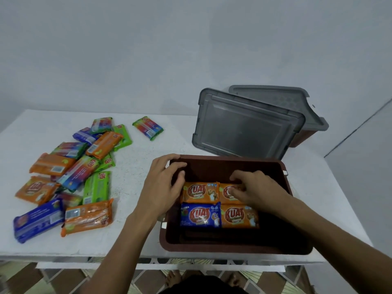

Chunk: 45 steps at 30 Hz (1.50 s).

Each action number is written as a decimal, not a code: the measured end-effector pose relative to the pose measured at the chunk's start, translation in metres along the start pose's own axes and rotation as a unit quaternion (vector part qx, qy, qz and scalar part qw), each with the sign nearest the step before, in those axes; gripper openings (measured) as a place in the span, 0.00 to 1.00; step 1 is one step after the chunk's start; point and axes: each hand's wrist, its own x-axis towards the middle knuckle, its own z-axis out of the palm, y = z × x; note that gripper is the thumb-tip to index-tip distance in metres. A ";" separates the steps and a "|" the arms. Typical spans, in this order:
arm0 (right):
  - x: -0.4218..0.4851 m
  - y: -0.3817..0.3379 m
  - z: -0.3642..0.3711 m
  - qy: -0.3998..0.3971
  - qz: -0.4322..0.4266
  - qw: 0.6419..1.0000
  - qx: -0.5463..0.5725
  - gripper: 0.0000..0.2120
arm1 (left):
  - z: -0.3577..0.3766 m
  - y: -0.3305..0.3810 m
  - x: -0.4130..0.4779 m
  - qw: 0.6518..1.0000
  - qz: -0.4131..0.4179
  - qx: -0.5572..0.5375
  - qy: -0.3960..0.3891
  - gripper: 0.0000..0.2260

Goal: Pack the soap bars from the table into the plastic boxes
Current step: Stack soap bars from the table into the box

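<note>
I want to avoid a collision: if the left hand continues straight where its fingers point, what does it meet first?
Probably the far left inner wall of the brown box; the left hand points up-right over the rim, though depth is unclear.

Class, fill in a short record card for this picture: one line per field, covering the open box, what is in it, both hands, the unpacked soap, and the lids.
Open box: brown plastic box at the table's near edge
Packed soap: four bars, three orange, one blue bar
Left hand: left hand on the box's left wall
Right hand: right hand fingers on the far-right orange bar
Unpacked soap: loose pile on the table's left
Lids: grey lid leaning behind the box; second box lidded
</note>
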 end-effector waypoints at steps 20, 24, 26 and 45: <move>0.200 -0.153 -0.038 0.087 -0.127 0.984 0.086 0.16 | -0.079 -0.173 0.085 0.984 -0.146 0.105 -0.001 0.14; 0.248 -0.176 -0.021 0.075 -0.138 0.986 0.061 0.17 | -0.084 -0.202 0.092 0.969 -0.206 0.139 -0.014 0.18; 0.268 -0.185 -0.010 0.058 -0.129 0.988 0.061 0.20 | -0.085 -0.216 0.092 0.962 -0.224 0.155 -0.029 0.21; 0.319 -0.192 0.019 -0.006 -0.028 0.997 -0.070 0.39 | -0.069 -0.229 0.101 0.941 -0.181 0.270 -0.090 0.24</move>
